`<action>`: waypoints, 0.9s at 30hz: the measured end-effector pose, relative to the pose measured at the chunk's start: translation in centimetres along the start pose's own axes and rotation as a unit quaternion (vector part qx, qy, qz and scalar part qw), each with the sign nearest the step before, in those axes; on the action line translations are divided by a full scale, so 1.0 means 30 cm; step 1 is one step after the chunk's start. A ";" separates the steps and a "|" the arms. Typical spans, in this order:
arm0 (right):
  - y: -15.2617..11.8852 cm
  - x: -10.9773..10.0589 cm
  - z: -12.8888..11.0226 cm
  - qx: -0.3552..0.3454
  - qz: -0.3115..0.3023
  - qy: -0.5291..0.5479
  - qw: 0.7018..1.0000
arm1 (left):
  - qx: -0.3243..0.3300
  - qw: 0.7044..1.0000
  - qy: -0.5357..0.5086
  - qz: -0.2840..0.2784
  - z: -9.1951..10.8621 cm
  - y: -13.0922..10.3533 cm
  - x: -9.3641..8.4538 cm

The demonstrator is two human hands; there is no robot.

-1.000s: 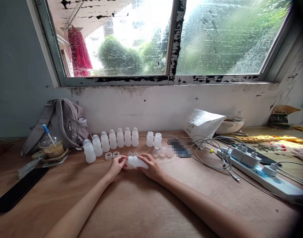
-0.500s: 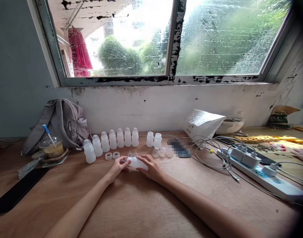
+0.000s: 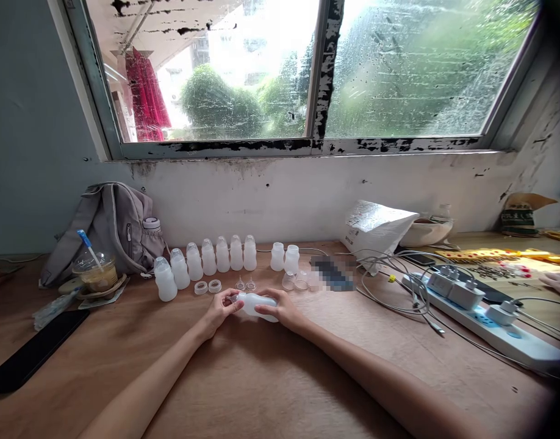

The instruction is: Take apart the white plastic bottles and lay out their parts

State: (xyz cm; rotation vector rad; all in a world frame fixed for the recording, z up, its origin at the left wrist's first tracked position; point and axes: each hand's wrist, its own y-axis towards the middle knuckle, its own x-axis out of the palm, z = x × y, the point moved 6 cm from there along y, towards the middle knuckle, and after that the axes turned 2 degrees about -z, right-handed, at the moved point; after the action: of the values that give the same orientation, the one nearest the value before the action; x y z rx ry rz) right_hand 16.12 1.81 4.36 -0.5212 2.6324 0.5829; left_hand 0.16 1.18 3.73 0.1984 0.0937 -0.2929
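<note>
A frosted white baby bottle (image 3: pixel 251 303) is held lying on its side, low over the wooden table. Fingers of my left hand (image 3: pixel 218 313) pinch its neck end, where a clear teat seems to poke out. My right hand (image 3: pixel 283 310) wraps the body near the base, thumb on the near side. Just beyond the bottle stand two clear teats (image 3: pixel 246 284). Two white collar rings (image 3: pixel 207 286) lie to their left. Several capped bottles (image 3: pixel 208 257) form a curved row at the back left. Two uncapped bottles (image 3: pixel 284 258) stand behind my right hand, with several clear caps (image 3: pixel 301 281) before them.
Left lie a grey backpack (image 3: pixel 118 225), a drink cup with a straw (image 3: pixel 96 271) and a black flat object (image 3: pixel 35 350). Right are a blurred-out dark object (image 3: pixel 332 272), tangled cables (image 3: pixel 390 296), a power strip (image 3: pixel 481 320) and a white bag (image 3: pixel 376 228). Another person's hand (image 3: pixel 557 284) shows far right.
My right hand has shifted its grip, its fingers drawn closer together around the bottle. The bottle's base has dipped slightly toward me. My left hand stays at the neck.
</note>
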 end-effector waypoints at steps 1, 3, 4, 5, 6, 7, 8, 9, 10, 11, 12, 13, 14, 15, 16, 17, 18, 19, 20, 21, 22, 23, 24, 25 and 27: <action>0.001 -0.002 0.004 0.009 -0.001 0.012 1.000 | 0.000 1.000 -0.008 0.001 -0.005 0.002 0.001; 0.001 0.002 0.006 0.024 -0.001 0.038 0.999 | -0.001 0.999 -0.034 0.014 -0.016 0.007 0.001; 0.000 0.008 0.006 0.033 0.000 0.057 0.998 | -0.001 0.998 -0.055 0.028 -0.019 0.009 0.000; -0.002 0.019 0.007 0.045 0.001 0.083 0.996 | 0.000 0.996 -0.081 0.044 -0.021 0.009 0.001; -0.004 0.034 0.008 0.055 0.002 0.114 0.992 | 0.002 0.993 -0.108 0.056 -0.022 0.008 0.005; -0.007 0.052 0.007 0.063 0.005 0.145 0.987 | 0.002 0.989 -0.133 0.062 -0.022 0.005 0.014; -0.011 0.068 0.007 0.066 0.013 0.172 0.983 | 0.000 0.987 -0.152 0.060 -0.021 0.001 0.027; -0.014 0.084 0.005 0.063 0.023 0.187 0.980 | -0.004 0.985 -0.163 0.050 -0.021 -0.004 0.045; -0.018 0.097 0.001 0.052 0.031 0.190 0.980 | -0.008 0.985 -0.166 0.040 -0.021 -0.009 0.061; -0.021 0.109 -0.006 0.035 0.033 0.180 0.983 | -0.012 0.986 -0.164 0.037 -0.021 -0.014 0.074; -0.023 0.119 -0.014 0.015 0.028 0.160 0.987 | -0.014 0.986 -0.161 0.041 -0.022 -0.019 0.081; -0.024 0.126 -0.021 -0.005 0.016 0.132 0.991 | -0.013 0.986 -0.156 0.051 -0.023 -0.023 0.083; -0.023 0.128 -0.027 -0.023 0.004 0.099 0.995 | -0.010 0.987 -0.150 0.063 -0.023 -0.025 0.080; -0.020 0.119 -0.030 -0.039 0.001 0.059 0.998 | -0.007 0.987 -0.139 0.079 -0.023 -0.025 0.071; -0.013 0.099 -0.028 -0.050 0.012 0.013 0.999 | -0.001 0.988 -0.121 0.097 -0.022 -0.024 0.058; -0.002 0.067 -0.022 -0.056 0.036 -0.034 0.997 | 0.008 0.989 -0.093 0.113 -0.018 -0.021 0.043; 0.009 0.024 -0.012 -0.057 0.074 -0.084 0.992 | 0.019 0.990 -0.056 0.125 -0.012 -0.018 0.027; 0.023 -0.023 0.003 -0.055 0.108 -0.127 0.984 | 0.031 0.990 -0.015 0.133 -0.004 -0.014 0.012; 0.036 -0.072 0.025 -0.041 0.139 -0.161 0.976 | 0.042 0.990 0.024 0.135 0.002 -0.011 0.000; 0.050 -0.120 0.055 -0.015 0.159 -0.196 0.968 | 0.048 0.988 0.058 0.133 0.006 -0.007 -0.009; 0.063 -0.165 0.092 0.024 0.167 -0.230 0.958 | 0.050 0.987 0.084 0.128 0.006 -0.003 -0.015; 0.074 -0.204 0.129 0.064 0.165 -0.257 0.950 | 0.046 0.986 0.101 0.124 0.004 0.000 -0.020; 0.082 -0.237 0.164 0.099 0.156 -0.278 0.943 | 0.041 0.986 0.110 0.121 -0.001 0.003 -0.024; 0.087 -0.261 0.192 0.122 0.143 -0.288 0.939 | 0.037 0.986 0.114 0.118 -0.005 0.005 -0.026; 0.093 -0.291 0.218 0.138 0.129 -0.294 0.937 | 0.034 0.986 0.120 0.109 -0.012 0.009 -0.024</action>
State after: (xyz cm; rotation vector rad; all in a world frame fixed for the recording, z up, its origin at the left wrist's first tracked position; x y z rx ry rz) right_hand 24.28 9.55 3.68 0.0872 2.1552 0.3570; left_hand -0.47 1.72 3.51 0.3095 0.2982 -0.0534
